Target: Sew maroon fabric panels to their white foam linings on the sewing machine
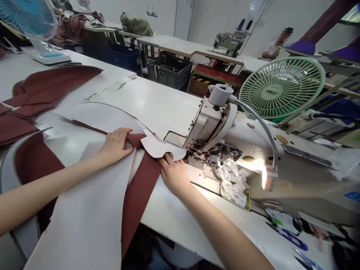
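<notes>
My left hand has its fingers curled over the edge of a large fabric panel, pale grey on one side and maroon on the other. My right hand pinches the panel's small white curved flap at its lower edge, beside a maroon strip. The flap's right end reaches the needle and foot area of a sewing machine; the stitching point itself is too small to make out. Part of the panel hangs over the table's front edge, and a pale section spreads behind my left hand.
Maroon cut pieces lie stacked at the left. A tray of white scraps sits by the machine, under a lit lamp. Purple-handled scissors lie at the lower right. A green fan and a person are beyond.
</notes>
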Demonstrator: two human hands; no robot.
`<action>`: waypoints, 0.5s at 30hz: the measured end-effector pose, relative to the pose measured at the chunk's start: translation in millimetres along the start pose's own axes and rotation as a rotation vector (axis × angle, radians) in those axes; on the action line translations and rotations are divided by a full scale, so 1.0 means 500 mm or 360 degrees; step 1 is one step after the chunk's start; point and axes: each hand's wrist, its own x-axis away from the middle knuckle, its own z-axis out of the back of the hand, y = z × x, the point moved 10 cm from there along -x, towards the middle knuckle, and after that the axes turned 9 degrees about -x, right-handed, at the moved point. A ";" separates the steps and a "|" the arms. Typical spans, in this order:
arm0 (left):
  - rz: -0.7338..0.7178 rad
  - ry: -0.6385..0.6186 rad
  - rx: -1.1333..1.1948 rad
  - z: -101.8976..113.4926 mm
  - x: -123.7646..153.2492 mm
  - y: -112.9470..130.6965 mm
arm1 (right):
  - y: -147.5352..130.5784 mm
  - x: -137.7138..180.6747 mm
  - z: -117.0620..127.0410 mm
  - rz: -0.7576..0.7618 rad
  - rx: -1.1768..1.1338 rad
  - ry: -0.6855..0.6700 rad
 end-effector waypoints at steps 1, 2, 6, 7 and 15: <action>0.0026 -0.0040 -0.0039 0.000 0.001 -0.003 | 0.001 0.001 -0.002 -0.0004 0.0001 -0.0003; 0.0068 -0.0043 -0.0044 0.005 0.002 -0.010 | 0.002 0.002 -0.003 -0.0010 0.0003 -0.0004; 0.0322 0.0052 0.0072 0.028 0.019 -0.063 | 0.005 0.006 -0.006 -0.0018 -0.0003 0.0022; 0.0398 0.0034 0.0133 0.027 0.027 -0.082 | 0.005 0.007 -0.006 -0.0015 -0.0004 0.0029; 0.0106 -0.0398 0.0586 0.041 0.056 -0.005 | 0.008 0.004 -0.007 -0.0061 -0.0037 -0.0002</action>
